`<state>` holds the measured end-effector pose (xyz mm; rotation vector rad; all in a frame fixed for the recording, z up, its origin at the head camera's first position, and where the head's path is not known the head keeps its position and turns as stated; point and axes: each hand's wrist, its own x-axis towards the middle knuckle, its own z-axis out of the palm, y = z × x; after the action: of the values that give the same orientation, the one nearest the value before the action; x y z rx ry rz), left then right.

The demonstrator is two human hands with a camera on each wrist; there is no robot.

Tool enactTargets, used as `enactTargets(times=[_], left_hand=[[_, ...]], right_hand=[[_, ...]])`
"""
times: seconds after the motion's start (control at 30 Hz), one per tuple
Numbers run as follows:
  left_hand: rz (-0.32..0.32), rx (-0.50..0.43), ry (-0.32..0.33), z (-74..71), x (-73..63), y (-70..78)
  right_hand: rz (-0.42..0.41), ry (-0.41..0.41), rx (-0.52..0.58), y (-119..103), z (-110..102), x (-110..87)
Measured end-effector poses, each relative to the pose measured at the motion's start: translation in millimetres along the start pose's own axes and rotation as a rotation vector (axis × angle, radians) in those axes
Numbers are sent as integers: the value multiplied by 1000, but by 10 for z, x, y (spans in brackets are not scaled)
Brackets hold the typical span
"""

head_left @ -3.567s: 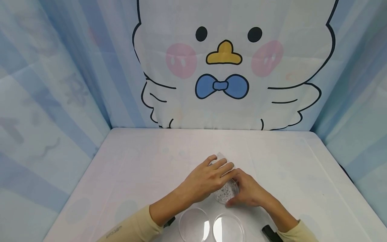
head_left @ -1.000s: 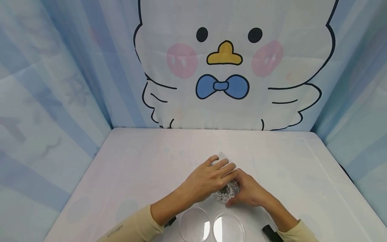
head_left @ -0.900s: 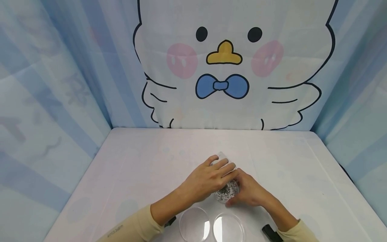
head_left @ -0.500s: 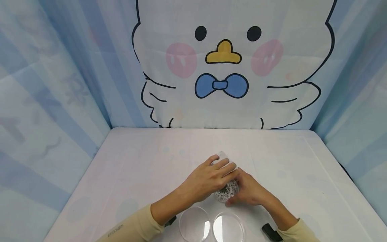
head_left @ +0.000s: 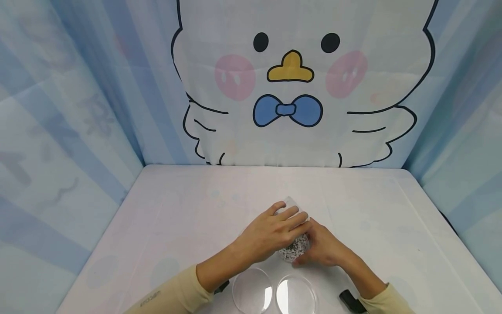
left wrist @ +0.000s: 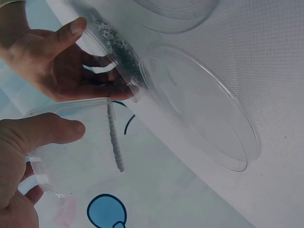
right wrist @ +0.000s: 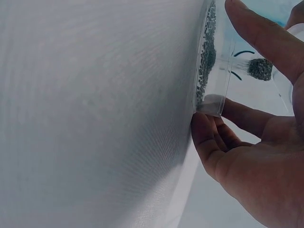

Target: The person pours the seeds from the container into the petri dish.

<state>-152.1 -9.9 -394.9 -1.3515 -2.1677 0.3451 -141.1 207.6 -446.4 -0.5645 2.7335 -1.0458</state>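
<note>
My left hand (head_left: 270, 231) grips a clear plastic container (left wrist: 76, 152), thumb across its side. It is tipped over, and dark grains (right wrist: 260, 69) lie at its mouth; in the right wrist view a thin, blurred stream of them falls from it. Below is a shallow clear round dish (head_left: 293, 250), like a petri dish, with black and white grains spread over its bottom. My right hand (head_left: 325, 246) holds the dish by its rim, thumb and fingers on either side, and the dish rests on the table. My left hand hides part of the container in the head view.
Two clear round dishes or lids, the left one (head_left: 252, 291) and the right one (head_left: 296, 296), lie side by side at the table's near edge. A white tabletop (head_left: 188, 209) surrounds everything, with a printed curtain (head_left: 286, 144) behind it.
Grains in the dish have grown much denser since the earliest frame. My left hand has shifted slightly to the right with the container; my right hand stays at the dish.
</note>
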Motion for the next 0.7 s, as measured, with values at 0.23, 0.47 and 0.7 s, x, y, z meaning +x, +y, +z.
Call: enactTargets(times=[0.23,0.47,0.7], left_hand=[[-6,-10,5,4,2,10],[-70,-151,22,26,-23,-11],[-182,-386,77,83,-94,-86]], right_hand=[[25,4,19,-3,5,0],[31,2,19,-12,2,-11],[43,-7,-13,-14,-6,17]])
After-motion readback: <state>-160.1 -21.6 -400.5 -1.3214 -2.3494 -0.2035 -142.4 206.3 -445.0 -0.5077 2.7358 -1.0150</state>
